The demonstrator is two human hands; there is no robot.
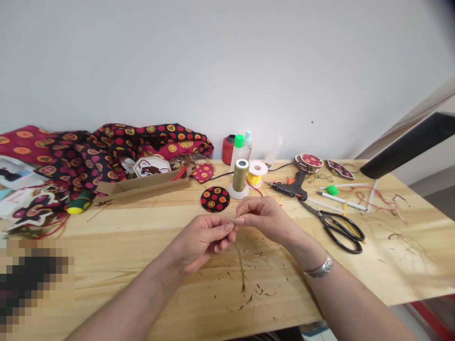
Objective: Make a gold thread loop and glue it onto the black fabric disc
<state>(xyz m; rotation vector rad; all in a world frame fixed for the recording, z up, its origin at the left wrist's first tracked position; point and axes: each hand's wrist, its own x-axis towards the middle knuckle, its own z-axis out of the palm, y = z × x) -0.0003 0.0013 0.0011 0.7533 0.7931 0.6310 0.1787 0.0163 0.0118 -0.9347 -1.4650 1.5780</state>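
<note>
Over the middle of the wooden table, my left hand [209, 239] and my right hand [265, 218] meet fingertip to fingertip. Both are closed in a pinch on a thin olive-green cord [241, 267]. Its tail hangs below my left fingers and ends in a small frayed tuft. What lies right between the fingertips is mostly hidden. Just beyond my hands is a round black fabric disc [215, 198] with red and yellow dots. A spool of olive thread [241, 177] stands upright beside it, with a spool of yellow cord [256, 173] close by.
A glue gun [291, 187] and black-handled scissors [339, 229] lie to the right, near a white pen [343, 201]. Patterned fabric [142, 137] is heaped at the back left behind a cardboard tray [152, 186]. Bottles, one green-capped [238, 147], stand by the wall. Dark scraps litter the front.
</note>
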